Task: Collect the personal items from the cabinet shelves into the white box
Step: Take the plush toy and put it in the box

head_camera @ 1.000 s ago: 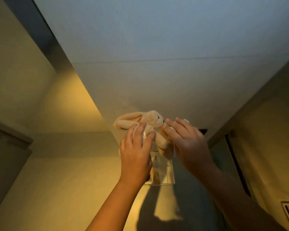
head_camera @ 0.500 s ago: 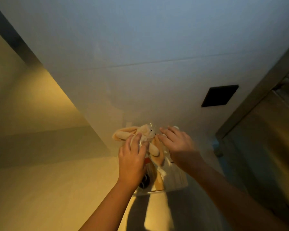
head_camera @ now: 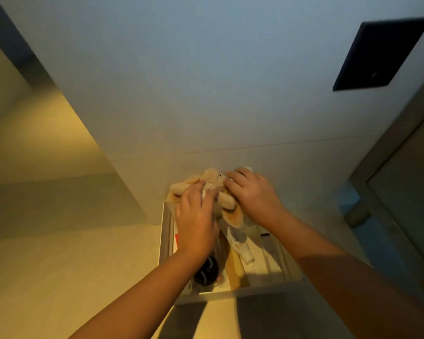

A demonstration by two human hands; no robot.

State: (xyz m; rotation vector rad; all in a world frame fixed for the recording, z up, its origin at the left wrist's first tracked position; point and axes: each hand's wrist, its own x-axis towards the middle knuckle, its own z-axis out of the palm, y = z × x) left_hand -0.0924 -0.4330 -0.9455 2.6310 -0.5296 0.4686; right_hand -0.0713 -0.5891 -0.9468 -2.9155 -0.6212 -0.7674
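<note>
Both hands clasp the plush rabbit (head_camera: 211, 177). We see the left hand (head_camera: 196, 226) with its fingers curled over the toy's body. The right hand (head_camera: 252, 194) bends its fingers against the side of the toy's head. We note that the beige rabbit lies between the two hands, with one long ear stretched out to the left and a paw hanging below the palms. It is held at the far end of the white box (head_camera: 165, 231), over the open top. We cannot tell whether it touches the rim.

Inside the box we make out a dark round object (head_camera: 206, 272) near the left wrist. A white tube (head_camera: 242, 250) lies just beside it to the right. Something small and white shows past the right fingertips, too little of it to name. Behind the box we see a pale surface (head_camera: 206, 81) bearing a dark square panel (head_camera: 380, 55) at the upper right. A grey frame (head_camera: 389, 143) runs along the right side.
</note>
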